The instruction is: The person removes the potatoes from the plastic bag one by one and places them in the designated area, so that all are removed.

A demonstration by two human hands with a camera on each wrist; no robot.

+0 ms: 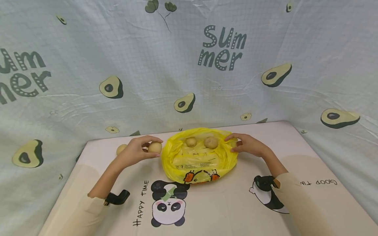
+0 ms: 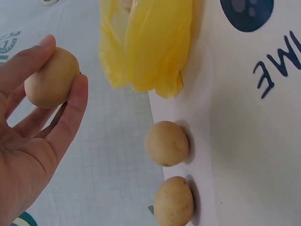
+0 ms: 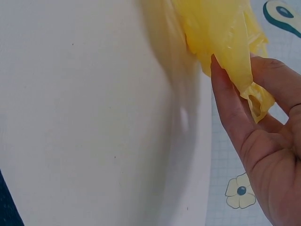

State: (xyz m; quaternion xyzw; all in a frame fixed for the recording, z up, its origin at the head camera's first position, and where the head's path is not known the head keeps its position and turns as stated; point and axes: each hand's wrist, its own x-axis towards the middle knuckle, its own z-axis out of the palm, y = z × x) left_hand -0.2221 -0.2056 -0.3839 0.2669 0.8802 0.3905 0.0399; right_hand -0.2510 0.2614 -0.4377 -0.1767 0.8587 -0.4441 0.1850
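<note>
My left hand (image 1: 135, 151) grips a round, pale potato (image 1: 155, 147) between thumb and fingers, just off the left rim of a yellow plastic bag (image 1: 169, 160). In the left wrist view that potato (image 2: 51, 80) is held clear of the table. The bag lies with its mouth spread wide, and two potatoes are visible inside, a smaller one (image 1: 191, 142) and a larger one (image 1: 211, 142). At the bag's right side, my right hand (image 1: 250, 145) pinches the rim. The right wrist view shows thin yellow plastic (image 3: 225, 42) between thumb and fingers.
Two more potatoes, one (image 2: 167, 143) nearer the bag and another (image 2: 174, 201) farther off, sit on the table left of it. A pale tablecloth (image 1: 212, 209) with panda prints covers the table. An avocado-patterned curtain (image 1: 147, 65) hangs behind the back edge.
</note>
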